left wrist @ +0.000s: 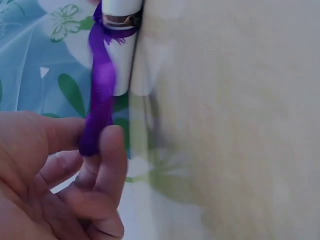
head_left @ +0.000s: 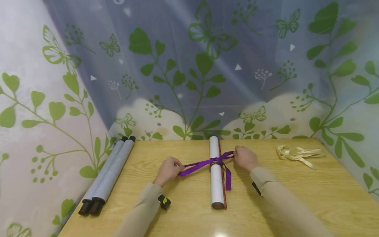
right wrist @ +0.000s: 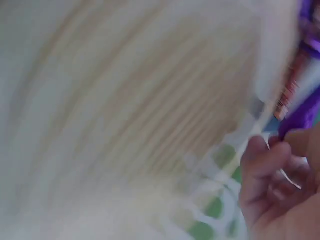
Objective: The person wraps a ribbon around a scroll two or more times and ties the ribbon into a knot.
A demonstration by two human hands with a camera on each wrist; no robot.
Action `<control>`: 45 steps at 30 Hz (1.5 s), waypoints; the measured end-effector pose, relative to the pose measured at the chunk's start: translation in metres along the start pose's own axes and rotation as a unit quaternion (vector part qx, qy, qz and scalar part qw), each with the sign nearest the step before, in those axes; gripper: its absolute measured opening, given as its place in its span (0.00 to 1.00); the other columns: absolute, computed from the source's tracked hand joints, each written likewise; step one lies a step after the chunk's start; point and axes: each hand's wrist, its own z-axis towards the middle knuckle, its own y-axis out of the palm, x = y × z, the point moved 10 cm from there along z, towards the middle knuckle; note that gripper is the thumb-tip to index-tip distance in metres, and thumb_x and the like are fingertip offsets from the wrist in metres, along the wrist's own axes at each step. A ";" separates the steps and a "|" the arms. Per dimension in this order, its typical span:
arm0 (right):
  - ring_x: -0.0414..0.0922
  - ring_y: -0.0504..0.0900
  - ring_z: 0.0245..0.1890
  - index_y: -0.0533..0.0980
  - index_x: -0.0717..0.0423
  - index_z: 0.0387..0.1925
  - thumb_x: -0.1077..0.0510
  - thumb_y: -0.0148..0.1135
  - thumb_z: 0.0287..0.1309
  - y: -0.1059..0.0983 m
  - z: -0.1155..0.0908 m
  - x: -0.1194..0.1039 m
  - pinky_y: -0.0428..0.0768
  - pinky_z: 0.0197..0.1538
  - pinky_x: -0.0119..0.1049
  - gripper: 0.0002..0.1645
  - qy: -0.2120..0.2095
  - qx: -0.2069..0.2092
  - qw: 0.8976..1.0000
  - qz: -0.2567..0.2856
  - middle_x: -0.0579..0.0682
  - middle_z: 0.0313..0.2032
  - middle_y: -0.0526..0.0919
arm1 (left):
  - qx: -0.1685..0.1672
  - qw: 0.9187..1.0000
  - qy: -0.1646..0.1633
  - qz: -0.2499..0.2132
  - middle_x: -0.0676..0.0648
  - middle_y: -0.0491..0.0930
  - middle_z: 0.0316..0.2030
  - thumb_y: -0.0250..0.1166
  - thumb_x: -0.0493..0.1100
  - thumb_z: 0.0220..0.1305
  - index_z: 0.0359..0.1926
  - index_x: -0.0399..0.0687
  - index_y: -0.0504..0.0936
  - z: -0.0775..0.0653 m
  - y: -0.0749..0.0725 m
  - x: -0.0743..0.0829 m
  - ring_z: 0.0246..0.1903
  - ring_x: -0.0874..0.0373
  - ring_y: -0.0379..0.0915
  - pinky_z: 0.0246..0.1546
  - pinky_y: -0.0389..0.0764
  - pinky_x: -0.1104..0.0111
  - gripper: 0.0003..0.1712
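Observation:
A white rolled scroll [head_left: 216,184] lies lengthwise on the table, a reddish strip showing along its right side. Round its middle runs a purple ribbon [head_left: 196,166], knotted, with loops drawn out to both sides and a tail hanging at the right. My left hand [head_left: 169,171] pinches the left loop; in the left wrist view, thumb and fingers close on the ribbon's [left wrist: 102,85] end. On the other side my right hand [head_left: 246,158] pinches the right loop. The right wrist view is blurred, but the purple ribbon [right wrist: 302,117] shows at the fingertips.
Two pale grey rolls [head_left: 113,168] with black end caps lie side by side at the table's left edge. A loose heap of cream ribbon [head_left: 299,153] rests at the back right. Behind the wooden table [head_left: 266,214] hangs a leaf-patterned curtain [head_left: 251,39].

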 end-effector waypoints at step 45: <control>0.38 0.73 0.16 0.84 0.64 0.32 0.59 0.53 0.67 -0.001 -0.021 -0.021 0.71 0.19 0.31 0.16 -0.005 -0.048 0.982 0.181 0.55 0.25 0.86 | -0.045 0.995 0.074 -0.058 0.50 0.81 0.26 0.68 0.56 0.61 0.35 0.44 0.84 0.009 0.072 0.083 0.21 0.61 0.75 0.22 0.75 0.71 0.19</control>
